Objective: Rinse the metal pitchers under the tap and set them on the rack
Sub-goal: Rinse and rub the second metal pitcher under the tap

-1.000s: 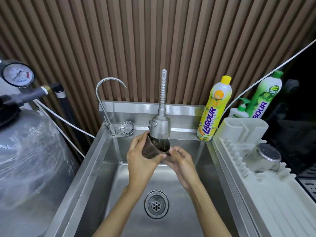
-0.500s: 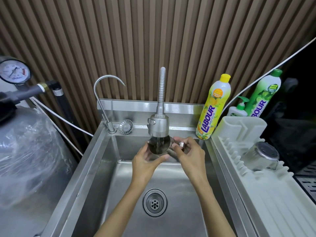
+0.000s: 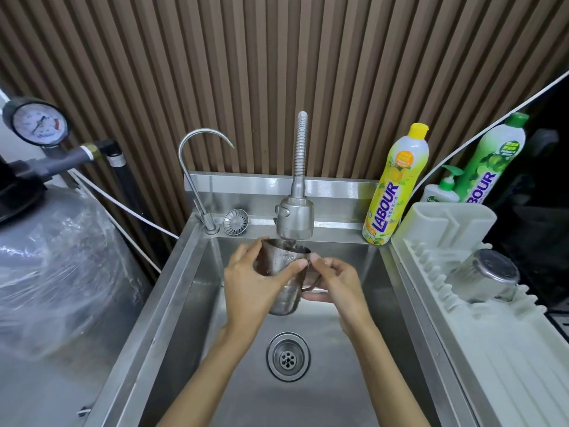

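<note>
Metal pitcher (image 3: 286,292) is held above the sink (image 3: 191,303), centre, with its mouth just below the tap head (image 3: 295,218). Rack (image 3: 492,349) sits directly beside the sink on the right. A second pitcher (image 3: 483,280) already lies on the rack, base up and tilted.

Held pitcher's long axis: base low and near, mouth high and far, tipped toward the spray head. Water flow: cannot tell.

Left hand (image 3: 249,285) wraps the body from the left, thumb across the near wall, fingers curled round the far side. Right hand (image 3: 335,282) is on the right, fingertips drawn together, pinching the handle (image 3: 309,285).

Judgement: rinse step in hand. The handle points toward the rack, and the right hand is the nearer one for the transfer.
</note>
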The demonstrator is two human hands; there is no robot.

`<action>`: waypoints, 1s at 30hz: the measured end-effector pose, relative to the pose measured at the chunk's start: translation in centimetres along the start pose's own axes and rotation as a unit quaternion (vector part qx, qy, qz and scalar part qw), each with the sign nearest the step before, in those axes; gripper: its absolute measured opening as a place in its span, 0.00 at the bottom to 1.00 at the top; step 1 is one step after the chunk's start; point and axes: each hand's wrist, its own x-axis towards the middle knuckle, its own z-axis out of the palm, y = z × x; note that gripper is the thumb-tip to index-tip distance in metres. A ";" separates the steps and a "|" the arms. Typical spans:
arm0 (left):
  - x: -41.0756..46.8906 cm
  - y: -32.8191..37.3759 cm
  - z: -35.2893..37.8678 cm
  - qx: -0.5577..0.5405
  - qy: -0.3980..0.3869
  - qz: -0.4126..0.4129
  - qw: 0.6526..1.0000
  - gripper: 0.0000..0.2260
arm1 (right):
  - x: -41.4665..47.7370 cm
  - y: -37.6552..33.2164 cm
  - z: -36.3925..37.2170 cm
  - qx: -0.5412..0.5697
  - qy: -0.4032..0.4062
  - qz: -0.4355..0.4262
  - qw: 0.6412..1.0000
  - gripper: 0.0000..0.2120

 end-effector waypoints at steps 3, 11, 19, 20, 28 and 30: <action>-0.3 -0.2 0.3 -0.055 -0.064 -0.082 0.993 0.21 | -0.6 -2.3 -0.6 -0.204 0.081 -0.032 0.975 0.14; -0.6 -0.7 2.3 -0.283 -0.184 -0.139 0.931 0.23 | -1.8 -3.6 -0.4 -0.303 0.139 -0.161 0.929 0.04; 1.0 -0.6 2.0 -0.197 -0.084 -0.040 0.976 0.36 | 2.2 0.3 -0.6 0.198 -0.054 -0.014 0.979 0.09; 1.0 -0.4 1.7 -0.169 -0.071 -0.029 0.983 0.37 | 2.3 0.6 -0.4 0.205 -0.062 -0.003 0.977 0.10; 1.4 0.1 -0.3 -0.107 -0.128 -0.096 0.981 0.18 | 0.2 -1.5 -0.6 -0.018 0.041 0.013 0.999 0.09; 0.8 -0.1 -0.2 -0.179 -0.183 -0.128 0.958 0.15 | -0.2 -2.7 -1.1 -0.139 0.105 -0.050 0.983 0.13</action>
